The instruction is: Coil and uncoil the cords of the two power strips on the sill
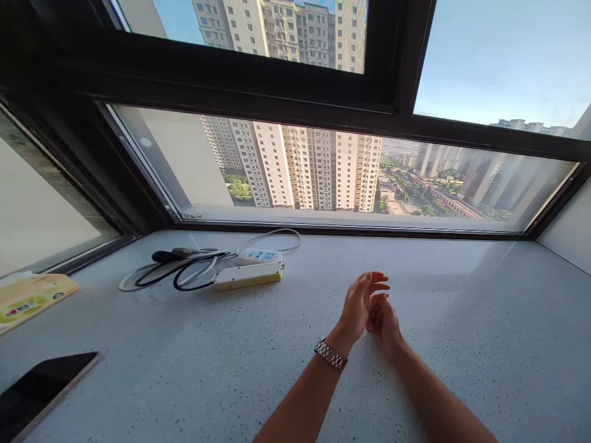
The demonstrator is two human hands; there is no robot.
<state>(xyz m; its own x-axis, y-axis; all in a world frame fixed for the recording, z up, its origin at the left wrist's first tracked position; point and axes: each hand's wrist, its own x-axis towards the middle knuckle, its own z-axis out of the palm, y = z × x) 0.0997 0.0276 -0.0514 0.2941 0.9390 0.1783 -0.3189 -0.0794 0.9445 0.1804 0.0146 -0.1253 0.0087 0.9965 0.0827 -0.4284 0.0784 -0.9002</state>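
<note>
My left hand, with a metal watch on its wrist, is raised over a pale speckled sill. Its fingers are loosely curled and apart, and they hold nothing. My right hand lies just behind it, touching it. The right hand's fingers are mostly hidden by the left hand. Both hands hover over bare sill to the right of a white and yellow power strip.
Black and white cables lie coiled left of the power strip. A yellow packet sits at the far left. A dark phone or tablet lies at the lower left edge. A black-framed window runs along the back.
</note>
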